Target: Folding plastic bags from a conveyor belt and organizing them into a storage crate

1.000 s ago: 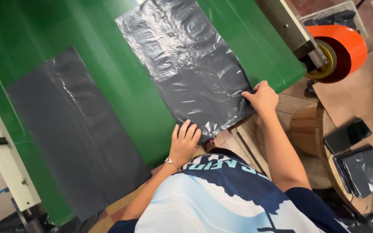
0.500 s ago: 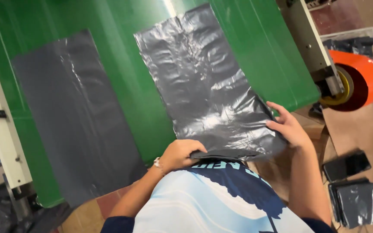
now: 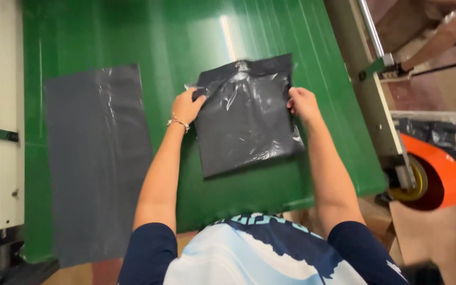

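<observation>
Two dark grey plastic bags counted on one green conveyor belt. Two hands seen. One orange roll noted; one bracelet.

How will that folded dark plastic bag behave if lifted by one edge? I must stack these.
The plastic bag is probably floppy: its glossy skin wrinkles between the left hand and right hand. It looks thin and light, so it may droop. The shine suggests it could slide on the green belt.
</observation>
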